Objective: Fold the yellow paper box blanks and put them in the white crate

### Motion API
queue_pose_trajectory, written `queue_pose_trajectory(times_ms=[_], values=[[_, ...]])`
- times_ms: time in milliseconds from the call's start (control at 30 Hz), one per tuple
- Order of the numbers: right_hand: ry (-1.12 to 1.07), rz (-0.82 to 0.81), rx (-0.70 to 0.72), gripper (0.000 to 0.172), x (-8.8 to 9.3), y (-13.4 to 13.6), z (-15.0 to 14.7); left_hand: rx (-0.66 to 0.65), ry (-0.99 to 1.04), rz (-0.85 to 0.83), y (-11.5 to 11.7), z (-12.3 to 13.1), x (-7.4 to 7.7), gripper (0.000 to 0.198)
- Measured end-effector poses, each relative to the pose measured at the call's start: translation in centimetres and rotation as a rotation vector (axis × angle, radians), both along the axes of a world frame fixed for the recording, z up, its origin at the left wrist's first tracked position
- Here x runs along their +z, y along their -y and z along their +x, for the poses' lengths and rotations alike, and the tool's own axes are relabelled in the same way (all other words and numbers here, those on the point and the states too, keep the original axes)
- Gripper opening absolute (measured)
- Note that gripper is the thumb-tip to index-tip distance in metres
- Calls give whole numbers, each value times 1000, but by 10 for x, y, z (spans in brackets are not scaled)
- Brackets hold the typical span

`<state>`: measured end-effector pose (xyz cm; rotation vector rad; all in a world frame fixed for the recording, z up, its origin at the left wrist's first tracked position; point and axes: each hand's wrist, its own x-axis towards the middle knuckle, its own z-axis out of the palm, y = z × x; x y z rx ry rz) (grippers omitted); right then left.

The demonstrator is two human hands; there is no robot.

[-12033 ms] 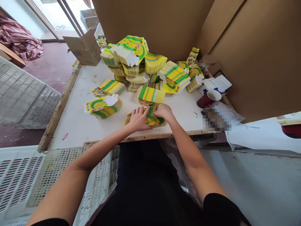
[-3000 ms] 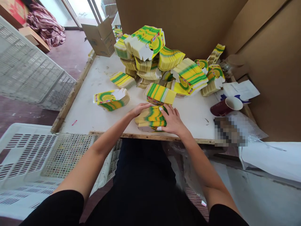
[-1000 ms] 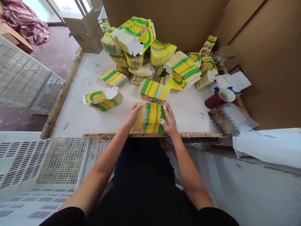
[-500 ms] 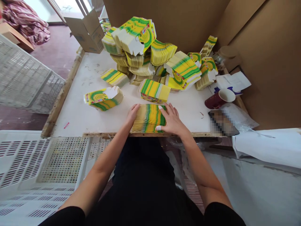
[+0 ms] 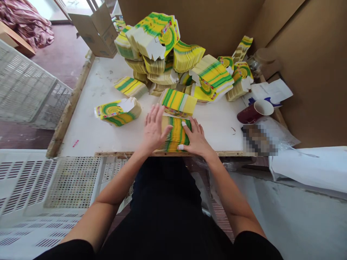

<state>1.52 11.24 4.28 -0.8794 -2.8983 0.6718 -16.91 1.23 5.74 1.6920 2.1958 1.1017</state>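
Observation:
A stack of flat folded yellow-and-green cartons (image 5: 175,135) lies fanned at the table's front edge. My left hand (image 5: 154,130) is raised at the stack's left end, palm down, its fingers stretched out and the thumb apart. Across the right end rests my right hand (image 5: 196,137), fingers spread, with white wraps on the thumb and one finger. Just behind is another carton stack (image 5: 179,102). To the left, a further bundle (image 5: 118,112) lies with its printed swirl showing.
A tall heap of carton bundles (image 5: 154,36) fills the table's back, beside an open cardboard box (image 5: 94,34). At right lie a tipped dark red mug (image 5: 251,113), a pixelated object (image 5: 258,140) and clear plastic (image 5: 284,133). White plastic crates (image 5: 73,180) stand at left.
My left hand has let go of the stack's left side and opened out flat, moving slightly over it. My right hand stays on the right end. The view has shifted slightly.

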Motion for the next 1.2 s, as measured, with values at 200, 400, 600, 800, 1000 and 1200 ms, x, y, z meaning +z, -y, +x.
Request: queue_pose_trajectory(times_ms=[200, 400, 600, 800, 1000, 1200], values=[[0, 1, -1, 92, 0, -1, -1, -272, -198, -323, -7, 25, -12, 82], [-1, 15, 15, 96, -3, -5, 0, -351, -216, -288, -28, -4, -5, 90], [-16, 2, 10, 93, -2, -2, -1, -505, -306, -444, -27, -14, 5, 120], [22, -32, 18, 96, 5, 3, 2, -510, -415, -514, -12, 2, 10, 123], [29, 14, 88, 119, 13, 15, -6, -453, -343, -426, -14, 2, -1, 116], [93, 141, 80, 100, 27, 19, -31, -429, -252, -323, -13, -3, -13, 124]])
